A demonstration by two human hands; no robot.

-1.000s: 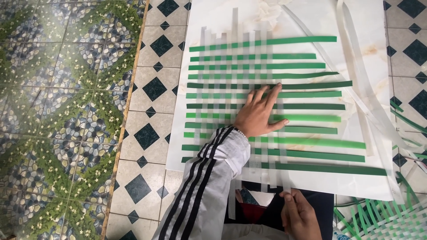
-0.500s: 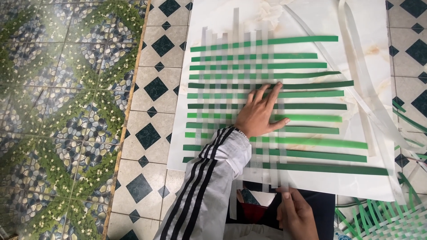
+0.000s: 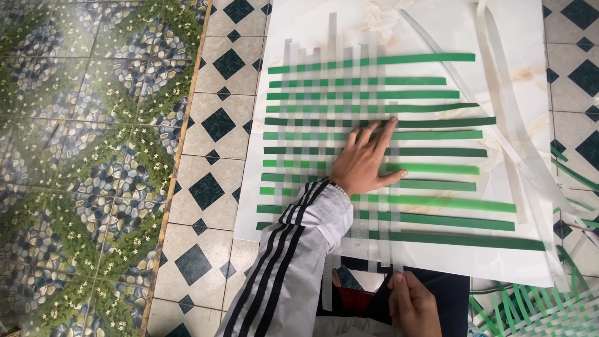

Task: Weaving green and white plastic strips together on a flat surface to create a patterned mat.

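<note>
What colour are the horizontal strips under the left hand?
Green, in light and dark shades, woven with translucent white strips; green strips, left hand. Head view.

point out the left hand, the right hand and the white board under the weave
left hand (image 3: 365, 161), head view, on the back of the hand
right hand (image 3: 413, 306), head view, on the back of the hand
white board (image 3: 437, 28), head view, on a bare upper part
</note>
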